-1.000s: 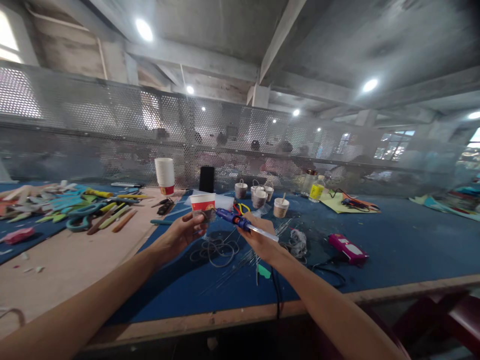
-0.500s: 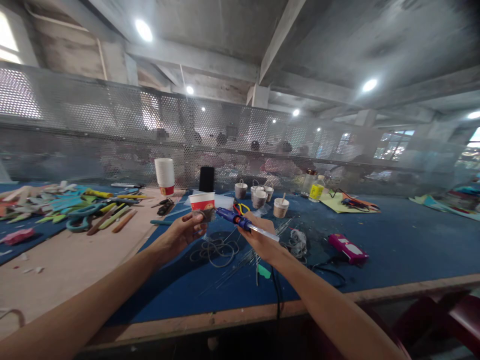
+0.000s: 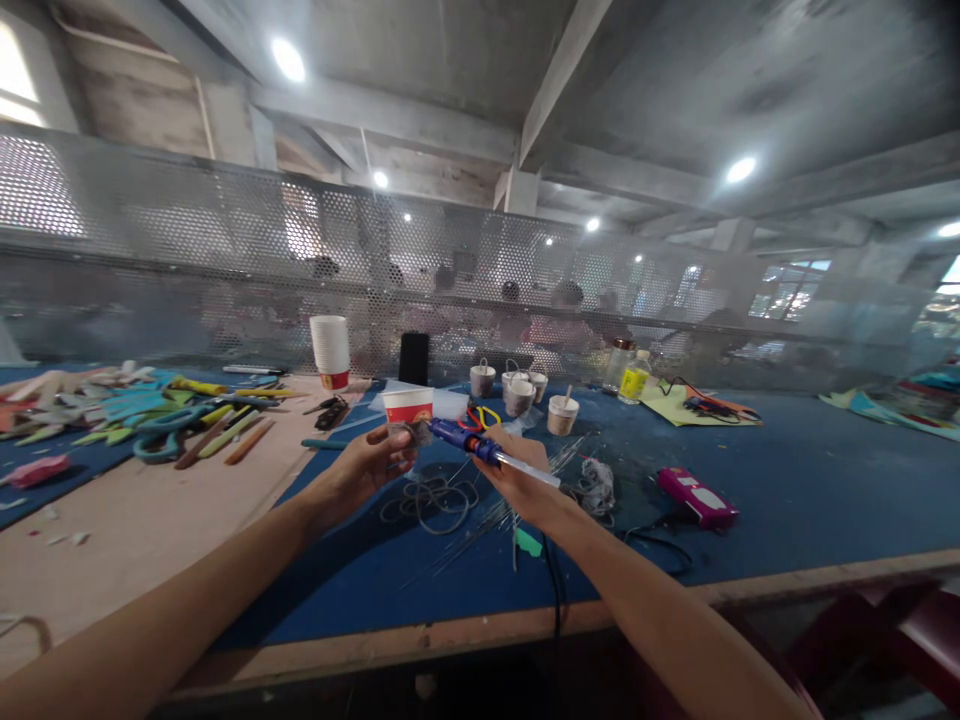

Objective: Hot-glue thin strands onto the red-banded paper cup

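My left hand [image 3: 365, 468] is closed on a small grey piece [image 3: 412, 434], held up just in front of a red and white paper cup [image 3: 408, 407]. My right hand [image 3: 517, 474] grips a blue-handled soldering iron [image 3: 480, 447] with a clear rear grip. Its tip points left and reaches the grey piece. The iron's black cord [image 3: 553, 590] runs down over the table's front edge. Both hands hover over a blue mat [image 3: 787, 480], above a coil of grey wire [image 3: 431, 498].
A stack of white cups [image 3: 329, 350], a black box [image 3: 413, 358], small white pots [image 3: 517, 392], bottles [image 3: 634, 378] and a pink device [image 3: 696, 497] lie around. Scissors, sticks and coloured scraps [image 3: 150, 410] cover the left side. A perforated metal screen [image 3: 225, 260] backs the table; people sit behind it.
Both hands have shifted very slightly; the grips and the iron's tip against the grey piece look the same.
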The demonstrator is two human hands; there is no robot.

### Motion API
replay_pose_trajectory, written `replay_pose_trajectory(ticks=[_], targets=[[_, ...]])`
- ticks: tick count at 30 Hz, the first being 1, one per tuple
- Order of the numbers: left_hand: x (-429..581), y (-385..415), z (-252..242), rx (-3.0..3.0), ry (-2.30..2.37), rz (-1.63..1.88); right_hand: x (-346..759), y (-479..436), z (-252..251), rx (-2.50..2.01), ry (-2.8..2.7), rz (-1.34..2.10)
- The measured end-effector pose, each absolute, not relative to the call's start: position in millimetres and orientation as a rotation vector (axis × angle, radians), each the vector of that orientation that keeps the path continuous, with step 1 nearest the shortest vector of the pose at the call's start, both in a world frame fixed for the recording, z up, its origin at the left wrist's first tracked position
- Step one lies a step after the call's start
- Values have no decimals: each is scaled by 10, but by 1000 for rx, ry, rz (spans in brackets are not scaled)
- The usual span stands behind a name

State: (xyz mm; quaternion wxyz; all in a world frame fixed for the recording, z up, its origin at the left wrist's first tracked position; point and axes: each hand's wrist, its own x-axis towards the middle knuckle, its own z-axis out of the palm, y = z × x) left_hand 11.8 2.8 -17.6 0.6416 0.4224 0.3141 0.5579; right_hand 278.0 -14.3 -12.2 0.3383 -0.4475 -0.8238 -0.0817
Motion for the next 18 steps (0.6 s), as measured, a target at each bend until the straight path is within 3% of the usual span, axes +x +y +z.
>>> replay_pose_trajectory(ticks=[18], targets=[[100,48,-185,917,713,1266,2774,-95,-150,-1172,-2115,-132]])
